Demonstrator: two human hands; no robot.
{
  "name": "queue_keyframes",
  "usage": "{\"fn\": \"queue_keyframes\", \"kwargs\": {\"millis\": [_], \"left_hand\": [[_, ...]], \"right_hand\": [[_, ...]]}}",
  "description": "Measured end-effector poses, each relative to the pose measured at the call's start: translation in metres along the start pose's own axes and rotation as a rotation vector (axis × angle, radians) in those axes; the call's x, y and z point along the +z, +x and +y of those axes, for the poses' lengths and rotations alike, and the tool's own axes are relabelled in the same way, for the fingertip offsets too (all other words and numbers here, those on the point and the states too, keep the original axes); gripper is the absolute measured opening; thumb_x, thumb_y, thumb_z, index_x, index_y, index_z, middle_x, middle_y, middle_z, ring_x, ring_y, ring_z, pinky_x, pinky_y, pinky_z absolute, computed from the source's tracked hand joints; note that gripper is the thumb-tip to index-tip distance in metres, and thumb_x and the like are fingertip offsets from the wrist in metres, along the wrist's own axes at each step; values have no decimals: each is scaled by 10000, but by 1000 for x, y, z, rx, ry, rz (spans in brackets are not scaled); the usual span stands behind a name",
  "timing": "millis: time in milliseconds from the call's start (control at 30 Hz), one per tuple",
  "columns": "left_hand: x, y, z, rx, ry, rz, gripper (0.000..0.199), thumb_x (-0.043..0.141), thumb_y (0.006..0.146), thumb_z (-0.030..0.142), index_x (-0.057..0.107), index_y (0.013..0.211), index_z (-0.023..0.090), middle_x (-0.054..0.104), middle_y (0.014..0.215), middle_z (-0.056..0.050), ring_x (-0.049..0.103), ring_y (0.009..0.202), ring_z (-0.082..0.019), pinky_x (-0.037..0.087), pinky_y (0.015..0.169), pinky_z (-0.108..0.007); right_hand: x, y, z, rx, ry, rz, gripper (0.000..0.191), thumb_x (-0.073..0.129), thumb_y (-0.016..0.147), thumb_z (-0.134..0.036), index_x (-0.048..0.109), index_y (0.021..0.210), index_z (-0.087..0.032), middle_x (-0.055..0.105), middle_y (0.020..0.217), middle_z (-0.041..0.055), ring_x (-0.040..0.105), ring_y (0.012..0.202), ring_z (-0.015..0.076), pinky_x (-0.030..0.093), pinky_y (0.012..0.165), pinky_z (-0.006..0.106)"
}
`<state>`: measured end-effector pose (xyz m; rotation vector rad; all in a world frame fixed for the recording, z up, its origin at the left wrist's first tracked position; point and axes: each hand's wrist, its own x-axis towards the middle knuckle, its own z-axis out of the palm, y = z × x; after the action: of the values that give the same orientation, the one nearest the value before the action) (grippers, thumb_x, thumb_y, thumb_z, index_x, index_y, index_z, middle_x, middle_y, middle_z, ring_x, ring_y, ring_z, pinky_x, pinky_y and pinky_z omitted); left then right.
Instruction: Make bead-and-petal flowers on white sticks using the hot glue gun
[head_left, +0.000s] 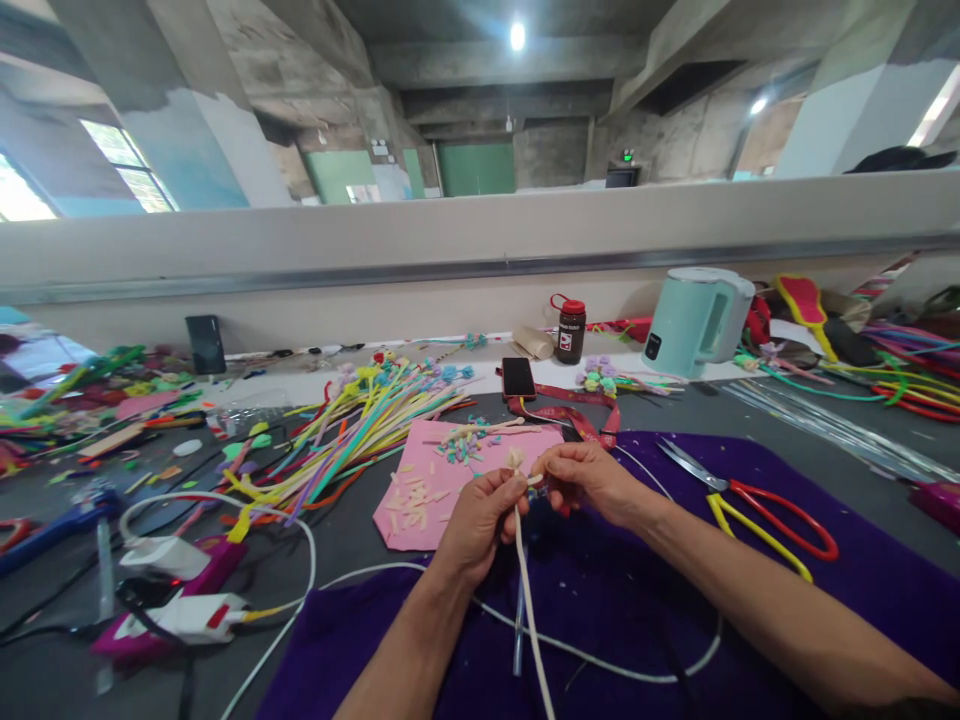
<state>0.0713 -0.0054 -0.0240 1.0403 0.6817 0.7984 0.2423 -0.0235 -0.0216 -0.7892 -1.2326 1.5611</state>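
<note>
Left hand (480, 515): pinching cream stem (529, 600), right side of pink sheet (448, 478). Right hand (592, 482): fingertips at short cream piece (534, 481), same side. Risk: loose pinch, piece dropping onto sheet.

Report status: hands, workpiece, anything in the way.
Left hand pinching cream stem. Right hand near its top, small pale piece at fingertips. White cable crossing purple cloth below.

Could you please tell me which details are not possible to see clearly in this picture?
Head view:
- Cream stem: lower end, cut off by the bottom edge.
- Right hand: its exact grip, hidden by its own fingers.
- Bottle: smaller print, too small and blurred.
- Dark object beyond the partition: lower part, hidden by the partition.
</note>
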Motion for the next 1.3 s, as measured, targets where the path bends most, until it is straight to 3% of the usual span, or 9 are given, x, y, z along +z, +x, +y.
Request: {"fn": "queue_keyframes", "kwargs": {"millis": [100, 200, 433, 600, 867, 967, 1067, 1167, 1300], "left_hand": [[-1, 1, 0, -15, -12, -5, 283, 596, 724, 344, 524, 569, 118, 420, 385, 60, 302, 299, -6, 182, 319, -140], [0, 1, 0, -20, -18, -8, 288, 605, 716, 342, 529, 554, 117, 412, 364, 63, 292, 287, -4, 186, 314, -139], [-1, 0, -1, 3, -34, 35, 222, 640, 691, 309, 600, 647, 95, 522, 496, 21, 377, 332, -4, 258, 317, -126], [-1, 0, 0, -2, -52, 56, 218, 651, 684, 285, 633, 789, 95, 573, 609, -3, 438, 386, -12, 317, 335, -115], [-2, 2, 1, -38, -77, 81, 187, 700, 624, 232, 606, 733, 113, 553, 565, 23, 445, 376, -10, 314, 331, -103], [-2, 1, 4, -43, -90, 99, 193, 707, 611, 224, 598, 725, 114, 555, 550, 25, 417, 354, -1, 293, 323, -98], [-3, -2, 9, -35, -114, 111, 203, 707, 607, 226, 594, 735, 116, 573, 560, 16, 406, 348, 5, 274, 315, -92], [-6, -5, 14, -18, -101, 124, 210, 705, 609, 238, 597, 741, 115, 587, 559, 9, 391, 334, 11, 257, 304, -87], [-9, -7, 15, 24, -75, 152, 222, 705, 604, 266, 591, 719, 115, 610, 566, -4, 376, 300, 13, 213, 268, -88]], "right_hand": [[6, -3, -5, -81, -196, 61, 228, 629, 719, -308, 613, 867, -135, 596, 558, -10, 480, 418, 68, 326, 386, 163], [12, -5, -5, -123, -293, 94, 190, 638, 706, -317, 610, 764, -138, 561, 540, -24, 465, 434, 66, 334, 403, 172], [10, -3, 1, -125, -223, 192, 198, 655, 681, -317, 601, 737, -134, 533, 523, -36, 456, 421, 69, 330, 390, 180], [15, -4, -1, -125, -300, 144, 197, 644, 688, -324, 607, 732, -136, 579, 590, -20, 473, 443, 67, 326, 398, 175], [21, -6, -4, -195, -416, 110, 161, 594, 737, -291, 616, 768, -134, 579, 668, -6, 484, 495, 68, 366, 450, 182], [18, -9, -8, -260, -651, 107, 172, 530, 789, -292, 609, 835, -147, 583, 727, 9, 507, 557, 88, 397, 510, 202], [15, -16, -14, -288, -1119, 61, 254, 520, 791, -310, 574, 990, -161, 593, 850, 45, 546, 712, 141, 413, 644, 254], [13, -26, -13, -129, -1574, 26, 367, 585, 709, -415, 566, 972, -159, 584, 874, 73, 553, 762, 205, 397, 647, 296], [13, -31, 1, 34, -1813, 2, 381, 582, 666, -471, 576, 880, -156, 581, 842, 84, 558, 739, 228, 374, 602, 290]]}}
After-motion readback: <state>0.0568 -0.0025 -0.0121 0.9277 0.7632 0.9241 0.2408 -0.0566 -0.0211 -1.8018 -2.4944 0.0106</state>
